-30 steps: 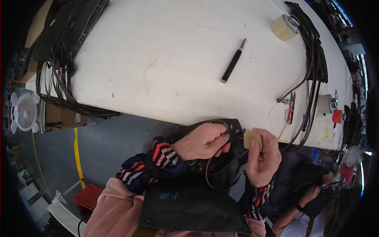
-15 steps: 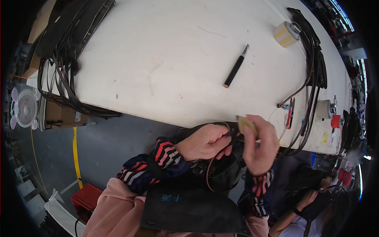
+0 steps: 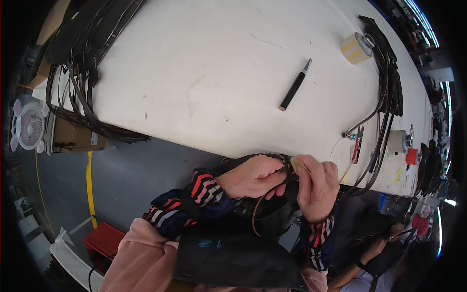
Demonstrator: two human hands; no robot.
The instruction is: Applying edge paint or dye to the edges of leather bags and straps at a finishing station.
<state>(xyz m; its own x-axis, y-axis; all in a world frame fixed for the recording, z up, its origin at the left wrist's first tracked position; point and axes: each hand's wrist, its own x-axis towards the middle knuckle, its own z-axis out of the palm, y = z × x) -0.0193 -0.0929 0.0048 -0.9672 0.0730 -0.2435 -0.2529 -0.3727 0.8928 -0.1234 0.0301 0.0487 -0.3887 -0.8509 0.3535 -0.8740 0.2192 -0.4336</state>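
Blk zipped bag (image 3: 275, 217) is at near edge of white table (image 3: 194, 109), its zip (image 3: 262, 155) running approx. L–R, R end curving down betw. hands. L hand (image 3: 253, 178), nearer, clamped on bag; R hand (image 3: 318, 191) pinches tan pad (image 3: 299, 166) just R of zip.

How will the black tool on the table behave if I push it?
The black tool may roll if pushed sideways, since its handle looks round and nothing braces it. It should stay stiff: its outline is straight, with what looks like a metal tip. The smooth-looking handle may be slippery.
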